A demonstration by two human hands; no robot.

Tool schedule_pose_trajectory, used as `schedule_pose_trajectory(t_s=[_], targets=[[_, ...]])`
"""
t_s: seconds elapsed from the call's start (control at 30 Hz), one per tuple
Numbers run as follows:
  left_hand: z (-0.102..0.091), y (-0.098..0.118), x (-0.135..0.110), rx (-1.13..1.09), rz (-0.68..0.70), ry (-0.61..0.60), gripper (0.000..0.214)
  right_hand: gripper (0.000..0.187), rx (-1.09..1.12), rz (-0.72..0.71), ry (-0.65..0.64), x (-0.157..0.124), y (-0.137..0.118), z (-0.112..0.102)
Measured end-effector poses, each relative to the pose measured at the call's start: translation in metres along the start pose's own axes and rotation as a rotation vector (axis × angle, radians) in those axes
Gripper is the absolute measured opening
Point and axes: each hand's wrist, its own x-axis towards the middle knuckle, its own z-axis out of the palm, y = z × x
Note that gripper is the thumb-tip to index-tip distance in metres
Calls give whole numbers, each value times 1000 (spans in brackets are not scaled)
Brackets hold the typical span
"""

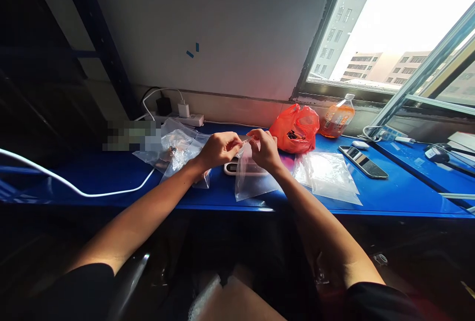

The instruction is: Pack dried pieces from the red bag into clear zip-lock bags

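Note:
A small clear zip bag [252, 180] hangs by its top edge between both hands over the blue table [389, 195]. My left hand [218, 149] pinches the left corner of the bag's mouth. My right hand [265, 149] pinches the right corner, fingers curled. Behind the bag, partly hidden, lies a small white scale [232, 167]. A heap of clear bags with small items [176, 150] lies just left of my left hand. A stack of clear bags [328, 175] lies right of my right forearm.
An orange plastic bag [297, 128] with dark pieces and a bottle of orange drink [337, 118] stand by the window. A phone [363, 161] lies to the right. A power strip with chargers [180, 113] sits at the wall, and a white cable [74, 187] runs across the left.

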Motion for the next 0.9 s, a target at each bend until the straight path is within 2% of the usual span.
schedule_pose_trajectory(t_s=[0.3,0.4,0.53,0.6,0.7,0.8,0.9], targets=[[1,6,2,-56,-25,40,13,17,-43,138,64,13,20,-6],[-4,9,0,-82,-62,72,15,19,-8,221,164,17,42,-16],[-20,4,-4,-103,-153,188,14,22,46,324,315,16,66,-34],[-25,-4,-5,-121,-209,228,14,21,85,296,299,13,64,-35],[-25,-12,-6,-158,-274,235,18,17,235,176,203,9,42,-24],[-20,-15,-6,-198,-313,209,22,28,418,53,86,5,18,-10],[-16,-12,-6,-235,-340,169,27,33,471,62,53,2,8,-5]])
